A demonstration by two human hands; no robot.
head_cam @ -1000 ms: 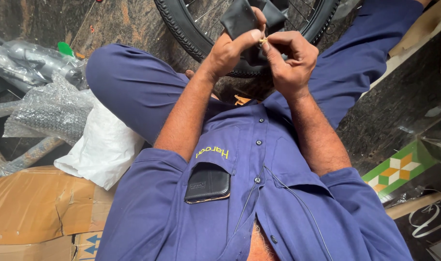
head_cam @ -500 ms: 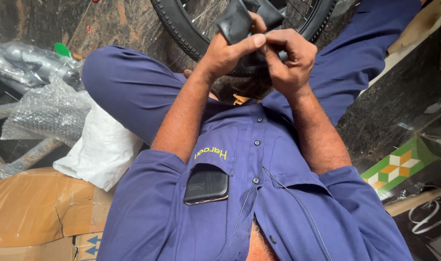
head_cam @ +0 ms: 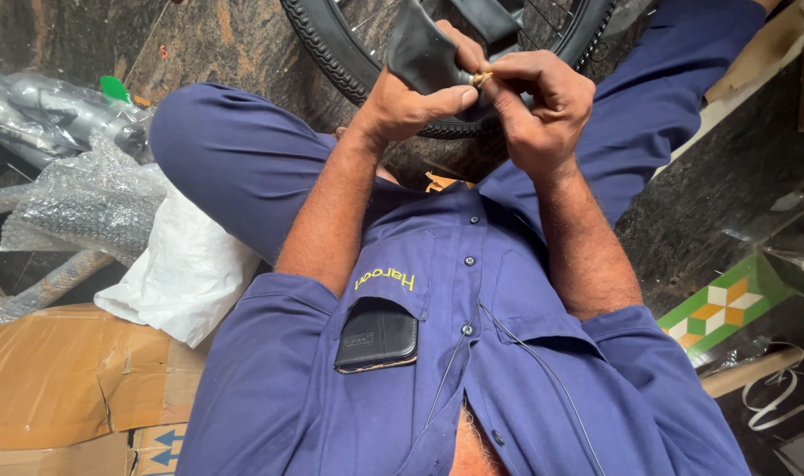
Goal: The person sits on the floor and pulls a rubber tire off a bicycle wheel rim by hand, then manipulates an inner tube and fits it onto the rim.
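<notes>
A phone (head_cam: 377, 337) sits in the shirt (head_cam: 472, 353) pocket. Above the lap, the left hand (head_cam: 411, 104) grips a black tube (head_cam: 420, 53), thumb pressed on it; the right hand (head_cam: 539, 101) pinches its small brass valve (head_cam: 481, 78). Just beyond stands the tyre (head_cam: 331, 48), with bubble wrap (head_cam: 85, 189) off left

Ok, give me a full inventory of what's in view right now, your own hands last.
inner tube: one, black, gripped by both hands
valve: one, brass, pinched at fingertips
tyre: one, black, on wheel behind hands
bubble wrap: clear, left
white bag: one, left beside leg
cardboard: brown, lower left
phone: one, black, in shirt pocket
box: one, green and white, right
left hand: on tube
right hand: at valve
</notes>
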